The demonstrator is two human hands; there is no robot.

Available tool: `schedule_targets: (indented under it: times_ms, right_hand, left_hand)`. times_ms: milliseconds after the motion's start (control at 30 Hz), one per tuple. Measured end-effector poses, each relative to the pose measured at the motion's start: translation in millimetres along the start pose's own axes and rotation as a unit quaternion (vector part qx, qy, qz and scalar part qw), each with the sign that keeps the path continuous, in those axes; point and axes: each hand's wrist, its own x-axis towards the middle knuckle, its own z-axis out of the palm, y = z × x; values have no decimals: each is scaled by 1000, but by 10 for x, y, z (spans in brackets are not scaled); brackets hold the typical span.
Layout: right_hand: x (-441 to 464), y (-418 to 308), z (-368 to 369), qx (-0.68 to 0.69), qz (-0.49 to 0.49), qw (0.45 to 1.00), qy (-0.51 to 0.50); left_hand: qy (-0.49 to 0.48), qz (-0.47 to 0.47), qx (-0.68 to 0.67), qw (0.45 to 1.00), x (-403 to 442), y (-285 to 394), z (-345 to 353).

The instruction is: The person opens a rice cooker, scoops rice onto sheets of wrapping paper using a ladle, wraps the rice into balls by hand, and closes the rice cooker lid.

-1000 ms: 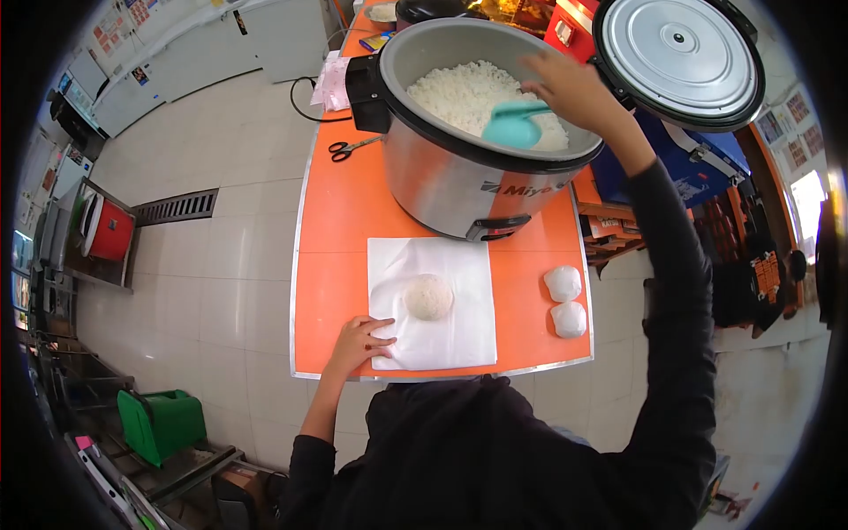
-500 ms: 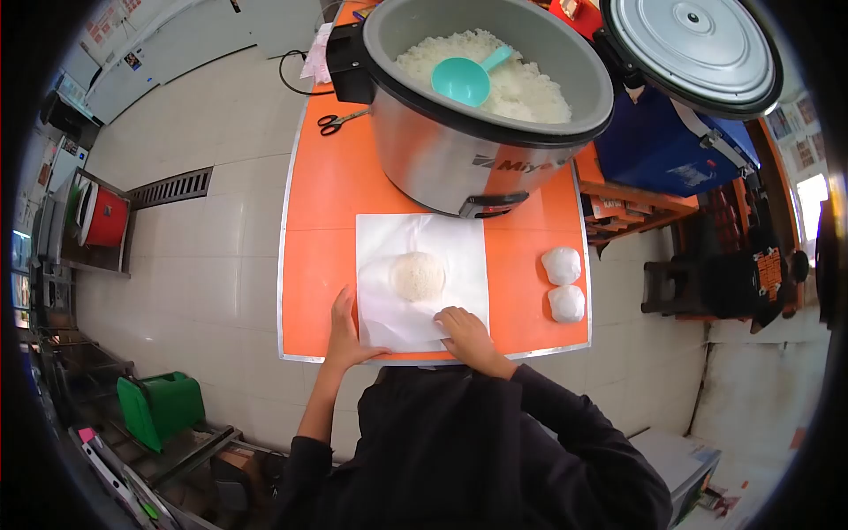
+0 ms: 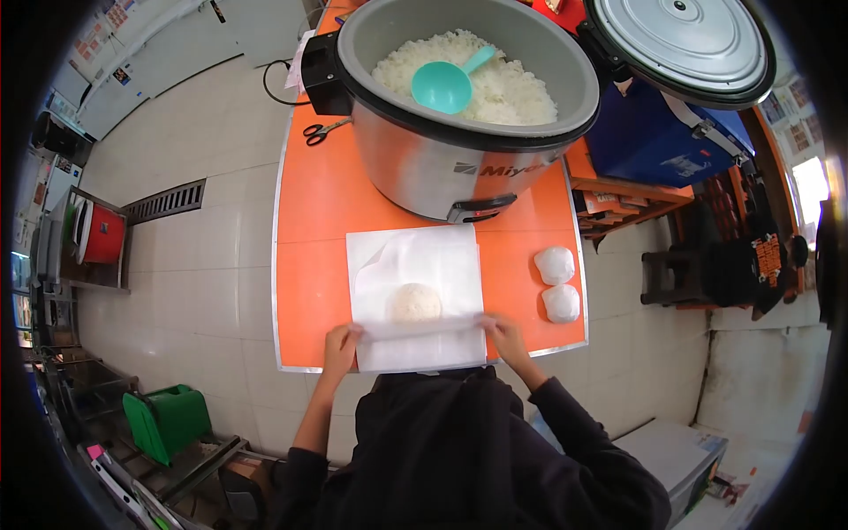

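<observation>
A sheet of white wrapping paper point(image 3: 415, 261) lies on the orange table in front of me, more sheets apparently under it. On it sits a rounded mound of rice point(image 3: 416, 302). The paper's near edge is lifted and folded up against the mound's near side. My left hand point(image 3: 341, 347) pinches the left corner of that edge, fingers closed. My right hand point(image 3: 504, 336) pinches the right corner, also closed. Beyond the paper stands a large rice cooker point(image 3: 442, 168), open and full of cooked rice point(image 3: 517, 88), with a turquoise scoop point(image 3: 442, 87) resting on top.
Two white wrapped bundles point(image 3: 558, 284) sit near the right edge of the orange table point(image 3: 309, 265). Black-handled scissors point(image 3: 322, 132) lie left of the cooker. The cooker's raised lid point(image 3: 680, 40) leans back at the right, above a blue cooler box point(image 3: 662, 141).
Both hands have taken the paper's near corners and lifted that edge against the rice mound. My right hand moved outward to the right. The view has shifted slightly.
</observation>
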Motion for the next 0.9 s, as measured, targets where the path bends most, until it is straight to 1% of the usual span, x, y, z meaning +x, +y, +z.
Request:
schedule_targets:
  times_ms: [67,100,133,200,233,267,300,367,400,433,467,500,600,700,800,833,900]
  right_hand:
    - [220,-246,95,-52,78,995,39]
    - [276,-329,136,-78,116,988,58]
    - [275,-338,158,-143,118,982,41]
    - [322,-395,172,-275,114,955,10]
    - [332,-433,193,-310,19,947,80]
    - [326,-475,222,-340,-77,926,148]
    - [360,-523,253,-363,-174,890,215]
    - [734,-555,312,-333,-260,900,105]
    - [985,-526,404,-335,-297,892,60]
    - [1227,-545,511,-336,-334,880,15]
    - [1358,-657,602,-348,-307,885,-38]
    - [1511,-562,704,-382,-322,865,-37]
    - [1711,-732,813,-463,-255,841,-117]
    - [1978,-777,863,-466,-226,816,-258]
    - [2055,-886,865,-456,-269,762,-373]
    - [1877,-1190,818,-454,-252,745,-418]
    - [1740,-1332,737,-418,-306,765,-383]
  left_hand:
    - [105,-75,44,991,279,277,211]
    - [112,-99,136,979,342,327,253]
    - [71,-139,203,967,349,388,244]
    - [-9,-212,329,920,400,522,218]
    - [75,-161,355,918,366,506,254]
    - [159,-110,378,905,259,453,311]
    - [242,-56,398,883,186,401,378]
    - [88,56,459,882,-10,278,546]
    - [6,110,483,869,-98,264,629]
    - [-26,150,493,856,-125,360,712]
    - [-56,191,502,842,-138,465,786]
    - [-58,182,498,846,-141,501,836]
    - [-63,146,478,864,-112,620,911]
    - [-70,94,446,887,-32,891,959]
    - [-69,69,445,890,-16,1027,1001]
    - [-65,68,451,888,1,1059,1005]
    - [-53,66,443,892,-14,1069,1059]
